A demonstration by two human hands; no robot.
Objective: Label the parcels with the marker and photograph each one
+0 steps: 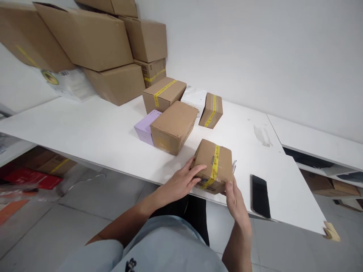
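Observation:
A small cardboard box (205,158) with a strip of yellow printed tape over its top sits at the front edge of the white table (113,136). My left hand (185,179) grips its left side, the thumb and a finger reaching over the top. At the front right corner, my right hand (234,198) is closed on the box, with some fingers hidden beneath or behind it. A pen (234,166) lies just right of the box, partly covered by it. Further right, a black phone (260,195) rests near the table edge.
Behind stand a larger cardboard box (176,121), a lilac box (145,126), a taped box (164,92), a white package (194,98) and a small taped box (211,110). Big cartons (96,41) are stacked at the back left. A shelf unit (323,136) adjoins on the right.

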